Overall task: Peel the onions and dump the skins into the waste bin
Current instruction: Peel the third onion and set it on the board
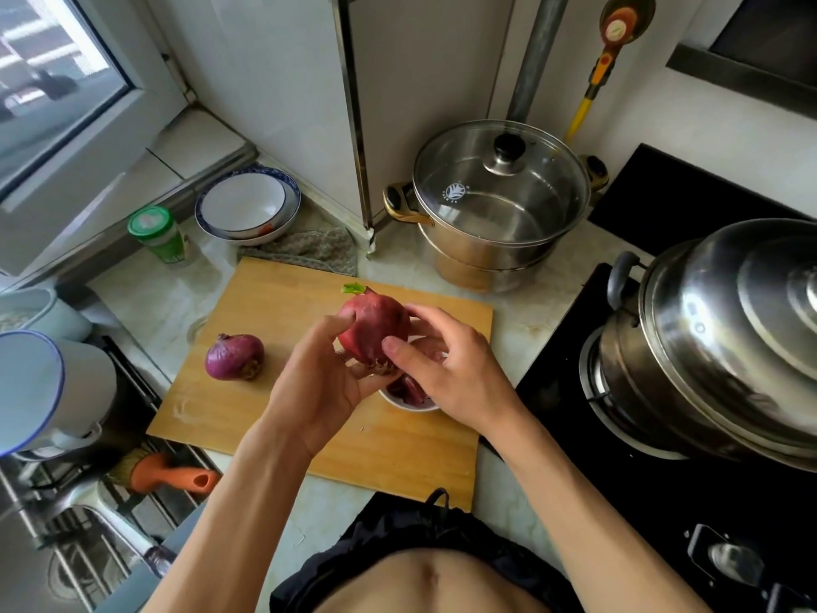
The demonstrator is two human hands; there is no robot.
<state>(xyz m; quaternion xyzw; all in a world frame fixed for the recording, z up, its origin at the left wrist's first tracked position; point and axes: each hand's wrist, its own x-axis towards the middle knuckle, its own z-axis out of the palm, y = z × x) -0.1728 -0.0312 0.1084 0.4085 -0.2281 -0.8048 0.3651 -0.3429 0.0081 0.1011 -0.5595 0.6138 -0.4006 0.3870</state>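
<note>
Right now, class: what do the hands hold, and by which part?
Both hold the red onion: left hand cups its root end, right hand grips its right side.

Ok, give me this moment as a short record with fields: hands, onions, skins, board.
left hand: holds the red onion from below
right hand: thumb on the same onion, near its root end
second onion: lies on the cutting board, untouched
skins: some in the small white bowl under the hands
waste bin: not in view
</note>
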